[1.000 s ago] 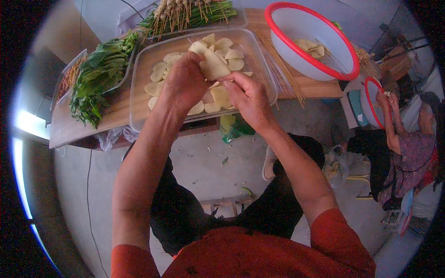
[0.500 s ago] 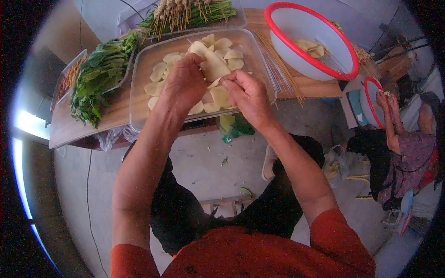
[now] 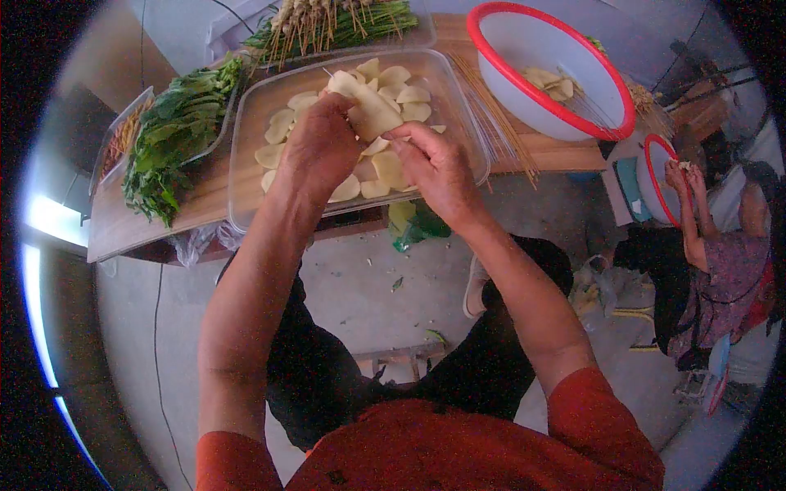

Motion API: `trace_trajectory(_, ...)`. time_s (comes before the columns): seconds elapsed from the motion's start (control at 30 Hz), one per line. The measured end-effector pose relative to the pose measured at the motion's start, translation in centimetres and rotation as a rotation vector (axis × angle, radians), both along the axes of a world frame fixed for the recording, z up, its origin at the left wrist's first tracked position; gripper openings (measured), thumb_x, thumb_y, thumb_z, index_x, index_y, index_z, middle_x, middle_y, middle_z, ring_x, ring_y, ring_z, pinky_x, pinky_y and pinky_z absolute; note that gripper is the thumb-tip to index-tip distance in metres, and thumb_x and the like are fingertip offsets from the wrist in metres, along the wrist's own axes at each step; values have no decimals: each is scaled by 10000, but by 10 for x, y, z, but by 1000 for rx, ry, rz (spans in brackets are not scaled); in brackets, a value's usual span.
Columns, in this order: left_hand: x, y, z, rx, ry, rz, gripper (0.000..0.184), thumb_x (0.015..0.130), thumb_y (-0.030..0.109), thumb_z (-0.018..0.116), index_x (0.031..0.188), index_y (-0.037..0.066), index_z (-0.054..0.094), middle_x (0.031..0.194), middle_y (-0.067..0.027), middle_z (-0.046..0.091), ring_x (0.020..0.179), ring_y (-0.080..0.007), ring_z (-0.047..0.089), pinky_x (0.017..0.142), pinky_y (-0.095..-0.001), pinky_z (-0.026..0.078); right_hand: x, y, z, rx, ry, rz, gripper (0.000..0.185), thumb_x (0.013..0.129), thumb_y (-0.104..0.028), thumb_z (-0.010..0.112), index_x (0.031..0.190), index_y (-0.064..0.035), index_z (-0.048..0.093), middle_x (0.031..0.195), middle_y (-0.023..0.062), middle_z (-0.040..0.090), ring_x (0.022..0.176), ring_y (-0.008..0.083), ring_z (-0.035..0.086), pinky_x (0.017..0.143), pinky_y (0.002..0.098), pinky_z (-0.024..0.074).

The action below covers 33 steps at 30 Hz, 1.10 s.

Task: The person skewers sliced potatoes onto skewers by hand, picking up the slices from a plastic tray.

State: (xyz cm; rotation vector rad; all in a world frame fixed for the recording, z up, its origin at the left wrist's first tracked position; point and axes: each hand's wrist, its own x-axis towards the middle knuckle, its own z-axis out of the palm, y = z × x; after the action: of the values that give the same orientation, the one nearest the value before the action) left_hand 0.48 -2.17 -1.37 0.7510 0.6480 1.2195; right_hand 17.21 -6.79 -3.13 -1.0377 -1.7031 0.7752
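Over a clear plastic tray (image 3: 237, 176), my left hand (image 3: 322, 139) is closed around pale potato slices (image 3: 375, 113) held together. A thin skewer tip (image 3: 327, 72) pokes out past their far end. My right hand (image 3: 440, 168) pinches at the near end of the same slices, where the skewer's other end seems to be; the fingers cover most of it. Beneath both hands, several loose potato slices (image 3: 389, 169) lie spread over the tray bottom.
Loose skewers (image 3: 501, 123) lie right of the tray, beside a red-rimmed white basin (image 3: 524, 90) holding skewered slices. Leafy greens (image 3: 176, 131) stand at left, skewered food (image 3: 327, 20) behind. At right, another person's hands (image 3: 686, 176) work over a second basin (image 3: 652, 184).
The held slices have turned slightly and the skewer tip shows farther out beyond them. My right hand has shifted slightly left along the near end. The tray has stayed put.
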Motion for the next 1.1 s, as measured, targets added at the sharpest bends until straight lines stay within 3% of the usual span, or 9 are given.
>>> trace_trajectory(0.23,2,-3,5,-62,-77,30,265,821,244,603,1002,61,538,951,-68,608,931,-215,576,848,-293,457,2,4,-4,-18,40,25,126,862,-76,541,960,-31,605,823,127,646,742,191,630,668,303,480)
trace_trajectory(0.33,-4,0,2,59,95,-52,212,837,144,528,1032,62,517,983,-91,599,975,-236,555,899,-362,432,2,4,-4,-28,39,41,136,858,-70,541,971,-32,607,840,128,651,755,192,633,677,302,482)
trace_trajectory(0.4,-6,-1,7,-144,-179,-66,206,830,115,508,1027,57,519,1017,-125,592,995,-262,544,925,-424,409,2,3,-3,-34,42,53,145,856,-65,539,978,-31,608,840,131,651,750,191,635,673,304,483)
trace_trajectory(0.5,-4,-4,9,-131,-202,-60,210,835,127,514,1030,48,518,1030,-129,594,997,-269,545,931,-435,401,1,2,-2,25,-3,24,168,849,-55,530,995,-36,610,812,140,647,726,195,637,654,312,484)
trace_trajectory(0.57,-2,-4,11,-142,-190,-31,208,836,124,513,1029,48,517,1029,-127,595,1000,-271,544,934,-428,400,0,3,-4,58,4,30,184,895,-72,520,1050,-55,618,633,-43,474,561,29,420,488,216,355)
trace_trajectory(0.6,-1,-4,11,-153,-177,-1,206,837,121,512,1029,47,517,1029,-124,596,1003,-272,544,937,-420,400,1,2,-2,57,3,29,184,895,-72,520,1050,-55,618,633,-43,474,561,29,420,488,216,355)
trace_trajectory(0.67,-4,1,2,-88,-82,-16,202,837,115,509,1026,45,516,1030,-120,596,1003,-269,543,945,-413,397,1,-1,4,-24,-35,12,191,840,-44,517,1005,-44,612,749,152,625,654,204,617,603,321,471)
trace_trajectory(0.9,-3,0,7,-176,-186,26,191,842,105,497,1023,42,510,1038,-112,600,1007,-264,544,968,-400,388,1,-1,5,-33,-22,16,184,843,-45,516,1001,-41,610,752,141,628,653,196,609,611,319,471)
trace_trajectory(1.1,-1,1,7,-151,-177,20,236,844,143,510,1059,44,503,1083,-120,582,1046,-287,526,1000,-432,363,2,5,-2,10,-3,22,169,844,-76,567,1004,-50,611,839,147,647,778,243,643,691,317,485)
